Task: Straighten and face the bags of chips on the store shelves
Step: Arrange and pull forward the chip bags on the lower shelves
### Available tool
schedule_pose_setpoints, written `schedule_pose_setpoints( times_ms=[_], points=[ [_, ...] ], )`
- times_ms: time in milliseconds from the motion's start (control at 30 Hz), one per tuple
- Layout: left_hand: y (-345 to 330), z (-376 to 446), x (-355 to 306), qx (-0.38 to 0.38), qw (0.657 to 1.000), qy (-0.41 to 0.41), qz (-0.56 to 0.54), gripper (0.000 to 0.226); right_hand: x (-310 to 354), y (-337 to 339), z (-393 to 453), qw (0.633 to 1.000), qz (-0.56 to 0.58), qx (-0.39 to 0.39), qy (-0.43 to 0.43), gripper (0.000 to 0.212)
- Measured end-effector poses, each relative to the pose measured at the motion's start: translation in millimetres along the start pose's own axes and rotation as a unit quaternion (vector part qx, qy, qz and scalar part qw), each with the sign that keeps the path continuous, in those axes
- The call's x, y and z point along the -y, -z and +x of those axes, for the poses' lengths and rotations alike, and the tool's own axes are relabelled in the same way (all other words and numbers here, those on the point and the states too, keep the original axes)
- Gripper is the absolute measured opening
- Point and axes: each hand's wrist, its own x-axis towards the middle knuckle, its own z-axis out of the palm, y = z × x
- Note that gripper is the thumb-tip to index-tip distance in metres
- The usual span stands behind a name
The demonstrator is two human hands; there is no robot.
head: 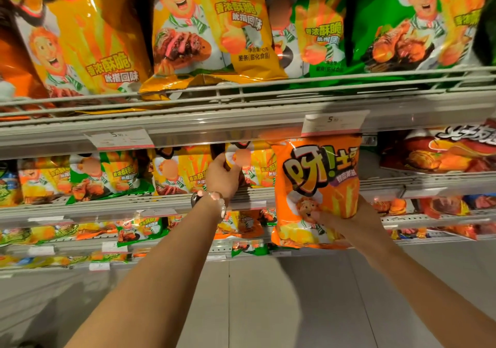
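My right hand (346,220) grips an orange chip bag (316,186) from below, holding it upright with its front facing me, in front of the second shelf. My left hand (221,177) reaches into that same shelf and closes on the top of a yellow chip bag (252,165) standing in the row; a beaded bracelet sits on the wrist. More yellow bags (177,170) and green bags (104,175) stand in the row to the left. On the top shelf, a yellow bag (212,30) leans forward over the wire rail.
The top shelf's wire rail (241,92) and price strip (120,138) run across above my hands. Red-orange bags (442,151) lie at the right of the second shelf. Lower shelves (134,229) hold several more bags. Grey floor tiles (268,307) lie below.
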Motion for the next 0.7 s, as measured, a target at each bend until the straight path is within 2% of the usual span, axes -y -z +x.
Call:
schedule_pose_setpoints(
  times_ms=[167, 233, 333, 433, 567, 700],
  points=[
    [7, -7, -1, 0.006, 1.000, -0.006, 0.002, 0.051, 5, -16, -3, 1.000, 0.005, 0.003, 0.004, 0.053],
    [18, -17, 1, -0.010, 0.999, -0.022, -0.024, 0.046, 4, -24, -3, 1.000, 0.012, 0.014, 0.002, 0.050],
    [51, -33, 13, -0.052, 0.996, -0.042, -0.052, 0.025, 2, -42, -3, 1.000, -0.001, 0.021, 0.005, 0.041],
    [98, -41, 32, -0.117, 0.990, -0.062, -0.056, 0.029, 3, -66, -5, 1.000, -0.011, 0.021, 0.004, 0.040],
    [157, -29, 60, -0.240, 0.970, -0.033, 0.032, 0.060, 10, -99, -10, 0.999, 0.006, 0.035, 0.017, 0.043],
    [194, -3, 82, -0.290, 0.951, 0.024, 0.108, 0.094, 15, -130, -21, 0.999, 0.028, 0.042, 0.016, 0.047]
  ],
)
